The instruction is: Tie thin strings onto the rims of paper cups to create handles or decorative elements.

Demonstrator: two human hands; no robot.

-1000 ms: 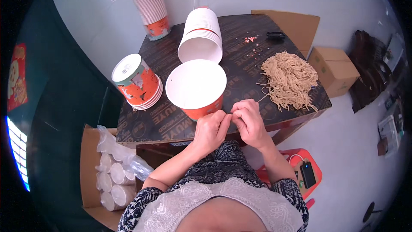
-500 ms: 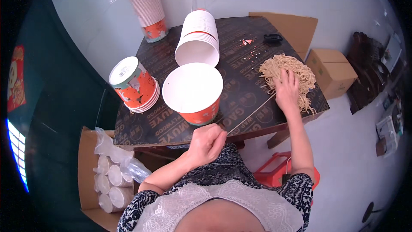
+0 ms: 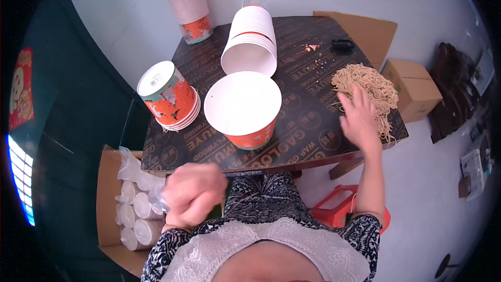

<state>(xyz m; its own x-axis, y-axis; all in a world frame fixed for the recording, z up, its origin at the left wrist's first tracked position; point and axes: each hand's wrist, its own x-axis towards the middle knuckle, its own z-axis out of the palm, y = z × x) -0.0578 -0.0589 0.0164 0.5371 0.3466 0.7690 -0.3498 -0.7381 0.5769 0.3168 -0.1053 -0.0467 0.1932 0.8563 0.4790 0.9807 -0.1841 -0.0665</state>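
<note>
A heap of thin tan string [image 3: 373, 81] lies tangled at the right side of the dark plywood table [image 3: 308, 136]. My right hand [image 3: 361, 117] is over the near-left side of this heap, fingers spread and holding nothing I can see. Off the table's front edge, my left hand [image 3: 194, 193] is closed in a fist and somewhat blurred. A thin tan strand seems to trail from it across my lap. A large white-and-orange paper bucket [image 3: 242, 107] stands upright near the table's front, its mouth up; its inside looks bare white.
Nested paper buckets [image 3: 250, 47] lie on their side behind it. An upside-down bucket stack [image 3: 169, 96] stands at left, and a taller stack [image 3: 188, 5] at the back. Small red crumbs [image 3: 311, 48] and a black object [image 3: 342, 45] sit far right. An open carton [image 3: 107, 198] holds wrapped cups.
My left hand has swung left and down, away from the upright bucket. The strand stretched taut toward the heap is gone from there. My right hand's fingers have spread and lifted slightly.
</note>
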